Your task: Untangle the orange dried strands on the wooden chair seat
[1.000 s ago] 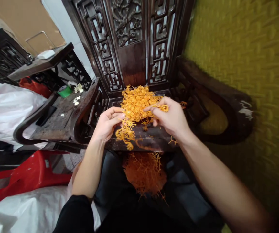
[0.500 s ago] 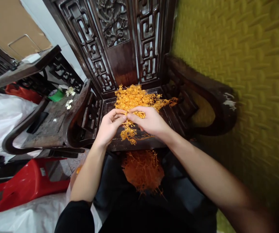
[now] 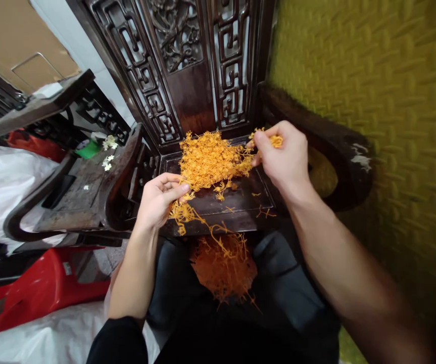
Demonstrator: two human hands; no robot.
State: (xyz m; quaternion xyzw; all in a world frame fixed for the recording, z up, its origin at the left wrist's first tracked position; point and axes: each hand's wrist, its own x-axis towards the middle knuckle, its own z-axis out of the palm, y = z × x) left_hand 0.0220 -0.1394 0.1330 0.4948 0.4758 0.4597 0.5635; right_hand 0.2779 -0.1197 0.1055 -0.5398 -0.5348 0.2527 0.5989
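My left hand (image 3: 160, 198) pinches a loose clump of yellow-orange, branching strands (image 3: 182, 212) between thumb and fingers, just beside the left front of the pile. The clump hangs below my fingers, and a long, thin orange strand (image 3: 212, 232) trails away from it over the front edge of the seat. My right hand (image 3: 286, 154) is closed on a small orange tuft (image 3: 276, 142) at the pile's right end; some of it shows past my thumb and some above the curled fingers. Between my hands, the tangled, bright orange pile (image 3: 212, 159) lies on the dark, polished wooden seat (image 3: 240, 205) of a chair, near its carved openwork back (image 3: 195, 101). A few loose orange sprigs (image 3: 266, 212) lie on the seat nearer me. Below the front edge, between my legs, sits a shadowed, reddish-orange heap of stringy pieces (image 3: 223, 268); I can't tell whether the trailing strand touches it.
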